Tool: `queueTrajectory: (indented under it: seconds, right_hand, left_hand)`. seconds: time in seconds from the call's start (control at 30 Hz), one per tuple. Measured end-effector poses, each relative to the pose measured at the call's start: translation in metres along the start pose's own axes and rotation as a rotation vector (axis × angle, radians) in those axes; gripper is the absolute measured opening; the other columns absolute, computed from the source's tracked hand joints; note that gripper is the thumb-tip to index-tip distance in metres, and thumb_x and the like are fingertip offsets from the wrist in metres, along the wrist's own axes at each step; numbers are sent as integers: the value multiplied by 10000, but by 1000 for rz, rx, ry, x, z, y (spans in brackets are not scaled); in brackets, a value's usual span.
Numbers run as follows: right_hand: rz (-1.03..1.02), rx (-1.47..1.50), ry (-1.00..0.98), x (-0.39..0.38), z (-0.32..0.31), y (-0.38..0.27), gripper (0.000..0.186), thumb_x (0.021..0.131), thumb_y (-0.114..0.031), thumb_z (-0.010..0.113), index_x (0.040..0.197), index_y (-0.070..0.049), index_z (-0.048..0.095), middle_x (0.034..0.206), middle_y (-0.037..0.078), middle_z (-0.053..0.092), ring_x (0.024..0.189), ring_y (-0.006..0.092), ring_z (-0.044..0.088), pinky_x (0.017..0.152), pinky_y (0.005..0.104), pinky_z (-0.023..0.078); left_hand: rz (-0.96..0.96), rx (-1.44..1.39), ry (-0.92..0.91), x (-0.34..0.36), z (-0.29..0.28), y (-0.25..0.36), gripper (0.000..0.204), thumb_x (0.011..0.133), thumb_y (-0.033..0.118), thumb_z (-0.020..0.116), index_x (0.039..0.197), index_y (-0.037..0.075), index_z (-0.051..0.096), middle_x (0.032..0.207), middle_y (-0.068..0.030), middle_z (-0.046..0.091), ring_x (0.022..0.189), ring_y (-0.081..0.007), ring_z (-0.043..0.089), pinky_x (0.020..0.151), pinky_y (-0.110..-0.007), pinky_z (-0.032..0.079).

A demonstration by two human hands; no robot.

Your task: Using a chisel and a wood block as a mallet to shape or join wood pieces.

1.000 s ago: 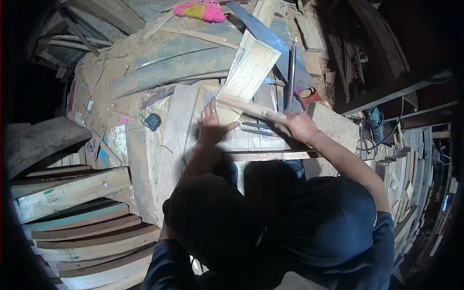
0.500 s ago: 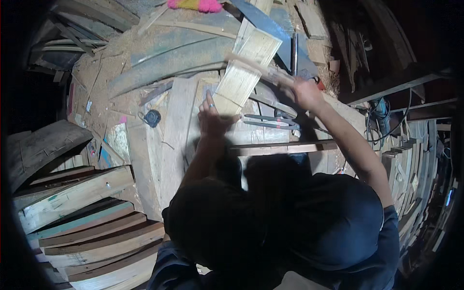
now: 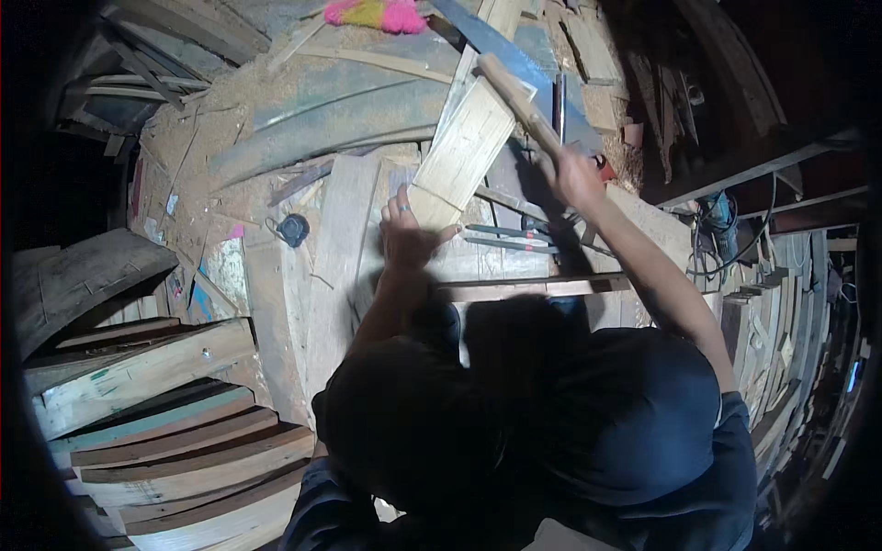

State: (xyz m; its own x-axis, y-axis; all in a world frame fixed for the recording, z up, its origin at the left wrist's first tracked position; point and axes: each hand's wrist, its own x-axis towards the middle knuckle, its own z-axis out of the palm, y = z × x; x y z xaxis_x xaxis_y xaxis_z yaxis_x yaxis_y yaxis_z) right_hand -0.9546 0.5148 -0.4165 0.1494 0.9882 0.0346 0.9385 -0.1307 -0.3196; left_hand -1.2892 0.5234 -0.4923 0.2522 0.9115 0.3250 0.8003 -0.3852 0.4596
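My left hand [image 3: 411,241] spans the near end of a pale wooden board [image 3: 464,138], thumb at one corner and fingers along the opposite edge. A ring shows on one finger. The board lies slanted, pointing away to the right, with a line across it close to my fingers. My right hand [image 3: 581,184] is closed round the near end of a strip of wood [image 3: 522,106], which crosses above the board's far end. Whether the strip touches the board I cannot tell. Below the board lies a pair of long dark-handled pincers [image 3: 511,239], its head partly in shadow.
A handsaw [image 3: 501,44] lies beyond the board, and a pink and yellow fibre bundle [image 3: 377,15] farther left. At left are a black tape measure [image 3: 293,230] and stacked planks [image 3: 184,432]. A corded power tool [image 3: 724,220] hangs at right. Sawdust and offcuts surround the work.
The strip of wood has swung in my right hand, its free end moving away and to the right, toward the board's far end. My left hand stays at the board's near end.
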Motion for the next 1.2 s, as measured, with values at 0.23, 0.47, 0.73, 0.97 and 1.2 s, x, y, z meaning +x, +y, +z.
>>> queueTrajectory:
  seconds: [0.23, 0.47, 0.73, 0.97, 1.2]
  right_hand:
    - [-394, -158, -133, -8, 5, 27, 552, 1062, -378, 584, 1589, -434, 433, 1051, 249, 693, 748, 416, 727, 668, 532, 594]
    - [-406, -98, -307, -47, 11, -7, 572, 1078, -413, 526, 1613, -496, 342, 1167, 270, 691, 843, 415, 754, 705, 546, 614]
    - [-15, 87, 42, -9, -2, 25, 579, 1069, -364, 569, 1618, -401, 392, 1041, 263, 708, 839, 468, 716, 746, 559, 591]
    - [-342, -174, -232, -27, -2, 37, 596, 1058, -416, 564, 1623, -401, 378, 934, 241, 725, 787, 410, 744, 672, 555, 600]
    - [-466, -29, -267, -56, 2, 10, 624, 1062, -382, 562, 1628, -488, 323, 1075, 244, 673, 873, 412, 741, 792, 545, 606]
  left_hand:
    - [64, -43, 66, 7, 0, 3, 1253, 502, 519, 1000, 1448, -110, 471, 1207, -244, 610, 1080, -434, 609, 949, -536, 526]
    - [-51, -29, -54, 0, -5, -3, 1284, 509, 509, 1011, 1501, -66, 435, 1266, -262, 598, 1151, -463, 592, 986, -567, 513]
    - [-170, -49, -169, 5, -1, 3, 1317, 533, 552, 1005, 1545, -27, 392, 1338, -244, 570, 1257, -457, 548, 1086, -565, 456]
    - [-258, -118, -232, 8, -18, 9, 1296, 564, 491, 1015, 1557, -28, 365, 1353, -240, 563, 1300, -440, 514, 1112, -554, 430]
    - [-254, -44, -251, 8, -21, 0, 1334, 539, 490, 1032, 1565, -43, 366, 1354, -274, 567, 1261, -454, 529, 1097, -534, 449]
